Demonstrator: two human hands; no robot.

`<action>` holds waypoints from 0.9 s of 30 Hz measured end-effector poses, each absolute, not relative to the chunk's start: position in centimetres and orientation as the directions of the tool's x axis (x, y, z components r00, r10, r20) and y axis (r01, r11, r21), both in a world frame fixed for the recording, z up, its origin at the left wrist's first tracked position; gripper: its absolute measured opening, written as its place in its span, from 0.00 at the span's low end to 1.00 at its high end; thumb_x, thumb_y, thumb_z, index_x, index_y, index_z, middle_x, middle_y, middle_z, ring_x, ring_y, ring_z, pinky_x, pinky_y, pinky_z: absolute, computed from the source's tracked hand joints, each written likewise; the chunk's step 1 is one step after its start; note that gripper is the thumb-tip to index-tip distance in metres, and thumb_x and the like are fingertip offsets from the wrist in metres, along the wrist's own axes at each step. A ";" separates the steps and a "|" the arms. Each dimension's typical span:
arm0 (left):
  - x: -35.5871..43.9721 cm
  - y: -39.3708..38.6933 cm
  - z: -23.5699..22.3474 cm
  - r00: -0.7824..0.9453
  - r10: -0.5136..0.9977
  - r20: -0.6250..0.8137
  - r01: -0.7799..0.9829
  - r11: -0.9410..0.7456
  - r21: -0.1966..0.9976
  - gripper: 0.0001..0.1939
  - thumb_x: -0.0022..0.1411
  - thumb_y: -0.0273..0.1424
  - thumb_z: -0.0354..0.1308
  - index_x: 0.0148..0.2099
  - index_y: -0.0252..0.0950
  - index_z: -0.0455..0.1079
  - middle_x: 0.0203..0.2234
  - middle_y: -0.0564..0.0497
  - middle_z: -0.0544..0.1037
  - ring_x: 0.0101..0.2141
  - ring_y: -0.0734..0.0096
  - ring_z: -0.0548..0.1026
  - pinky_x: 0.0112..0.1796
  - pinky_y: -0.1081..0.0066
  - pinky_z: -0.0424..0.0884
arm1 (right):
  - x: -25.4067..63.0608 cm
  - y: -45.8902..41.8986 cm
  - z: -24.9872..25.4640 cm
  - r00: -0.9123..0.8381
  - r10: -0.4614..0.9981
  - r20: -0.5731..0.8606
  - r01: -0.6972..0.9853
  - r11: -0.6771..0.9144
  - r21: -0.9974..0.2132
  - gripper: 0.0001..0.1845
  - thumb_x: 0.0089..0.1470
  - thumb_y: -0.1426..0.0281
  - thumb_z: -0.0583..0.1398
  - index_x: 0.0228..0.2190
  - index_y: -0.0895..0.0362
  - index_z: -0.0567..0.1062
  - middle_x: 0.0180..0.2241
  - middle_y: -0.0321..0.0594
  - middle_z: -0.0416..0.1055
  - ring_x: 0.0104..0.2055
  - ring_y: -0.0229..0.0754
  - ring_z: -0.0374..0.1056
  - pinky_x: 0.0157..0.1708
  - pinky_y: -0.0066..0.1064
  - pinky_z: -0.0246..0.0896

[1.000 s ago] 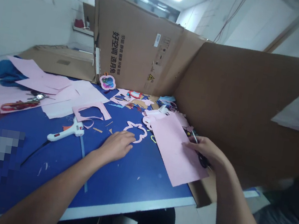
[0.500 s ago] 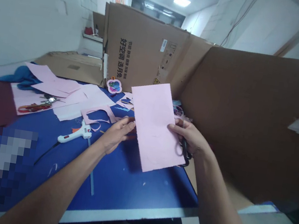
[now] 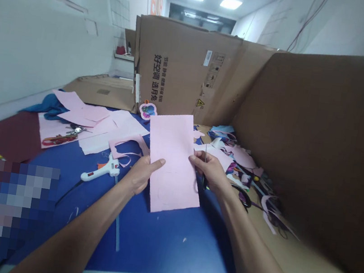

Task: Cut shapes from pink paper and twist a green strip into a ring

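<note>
An oblong sheet of pink paper (image 3: 175,144) is held up over the blue table, with faint drawn lines on its lower half. My left hand (image 3: 141,174) grips its left edge, thumb on the front and fingers behind. At the right edge, the fingertips of my right hand (image 3: 211,170) touch or nearly touch the sheet. Scissors (image 3: 204,183) with dark handles are held in that same hand, mostly hidden by the fingers and paper. Left of the sheet lie a pink offcut (image 3: 122,146) with a large hole and a white glue gun (image 3: 99,172).
Large cardboard walls (image 3: 185,68) stand behind and to the right. Paper scraps (image 3: 243,157) and a black ring-like item (image 3: 243,196) lie on the right. More pink sheets (image 3: 84,115), red-handled scissors (image 3: 60,139) and a blue cloth (image 3: 47,107) are at left.
My left hand has taken hold of the paper's left edge. The right thumb has slid back to the sheet's right edge. The view has shifted, showing more scraps on the right.
</note>
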State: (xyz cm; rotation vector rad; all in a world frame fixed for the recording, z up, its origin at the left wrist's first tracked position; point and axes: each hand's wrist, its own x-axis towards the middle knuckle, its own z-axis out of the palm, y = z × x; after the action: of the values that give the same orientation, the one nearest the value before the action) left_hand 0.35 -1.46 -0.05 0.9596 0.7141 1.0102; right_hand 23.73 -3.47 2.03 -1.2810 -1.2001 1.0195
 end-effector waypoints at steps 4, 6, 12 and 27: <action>0.5 -1.5 -0.3 0.374 0.925 -0.060 -0.340 0.196 0.920 0.22 0.51 0.36 0.77 0.47 0.30 0.83 0.45 0.35 0.86 0.48 0.43 0.83 0.57 0.47 0.75 | 23.6 -3.7 1.7 0.116 0.990 0.078 0.081 0.069 -0.994 0.25 0.45 0.49 0.72 0.33 0.55 0.75 0.19 0.27 0.60 0.21 0.34 0.49 0.23 0.30 0.41; 0.5 -1.5 -0.4 0.380 0.922 -0.074 -0.334 0.211 0.919 0.21 0.53 0.36 0.76 0.47 0.31 0.83 0.45 0.35 0.86 0.48 0.44 0.84 0.56 0.47 0.75 | 23.6 -3.8 1.5 0.134 0.988 0.077 0.060 0.070 -0.996 0.24 0.44 0.50 0.73 0.32 0.55 0.74 0.18 0.27 0.59 0.21 0.34 0.48 0.23 0.30 0.40; 0.4 -1.5 -0.1 0.397 0.911 -0.109 -0.336 0.255 0.907 0.20 0.55 0.33 0.74 0.49 0.30 0.82 0.47 0.35 0.85 0.48 0.47 0.84 0.57 0.49 0.74 | 23.8 -3.8 1.4 0.151 0.985 0.080 0.020 0.078 -0.997 0.21 0.43 0.54 0.73 0.31 0.54 0.74 0.18 0.28 0.59 0.22 0.35 0.49 0.23 0.31 0.41; 0.0 -1.4 0.7 0.350 0.931 -0.107 -0.407 0.253 0.878 0.21 0.55 0.27 0.74 0.51 0.29 0.81 0.50 0.35 0.84 0.53 0.46 0.82 0.60 0.50 0.73 | 24.0 -3.5 0.7 0.001 0.994 -0.110 -0.241 -0.106 -0.965 0.22 0.51 0.51 0.71 0.33 0.56 0.76 0.23 0.34 0.72 0.19 0.34 0.58 0.20 0.27 0.52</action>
State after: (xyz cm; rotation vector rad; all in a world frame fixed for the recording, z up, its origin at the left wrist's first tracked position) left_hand -0.02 -1.38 0.72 0.8770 0.7302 1.0274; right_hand 24.03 -3.52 0.71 -1.1108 -0.9638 1.3830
